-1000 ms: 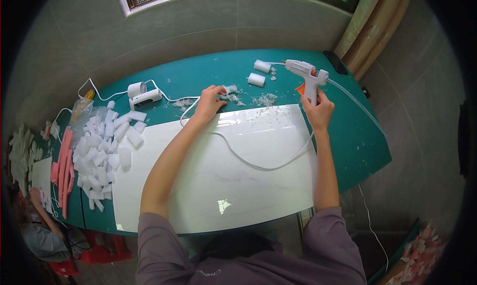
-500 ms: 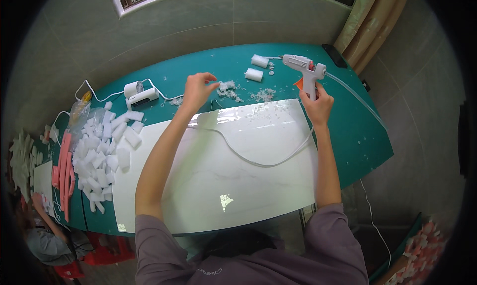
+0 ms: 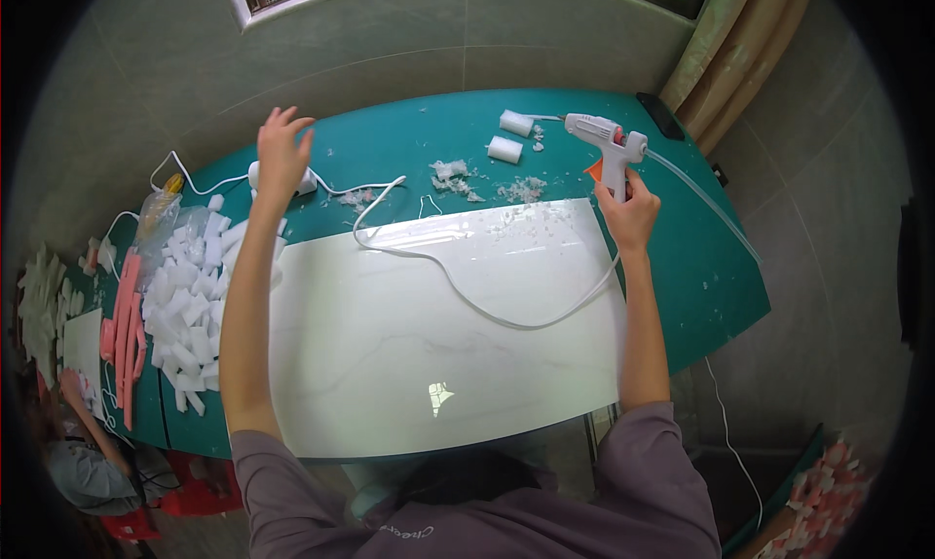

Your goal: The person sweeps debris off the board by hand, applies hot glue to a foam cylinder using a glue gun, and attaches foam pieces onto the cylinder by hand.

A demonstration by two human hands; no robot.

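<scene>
The right grip is closed around the handle of a white glue gun, holding it above the far right part of the green surface, beyond the board. The gun's nozzle points left, toward a white foam roll; whether they touch is too small to tell. A second roll lies just beside the first, nearer the person. A clear glue stick trails from the back of the gun, down to the right.

The left grip is raised and holds nothing, fingers apart, in front of a white device that it partly hides. A white cord sweeps from near the right grip across the glossy white board and loops back at its far edge toward the device.

Pale scraps are scattered beyond the board, between the two grips. Left of the left forearm sit a heap of white foam pieces, pink strips and a clear bag. A black, flat object rests at the far right corner. At the far left shows another person's hand.
</scene>
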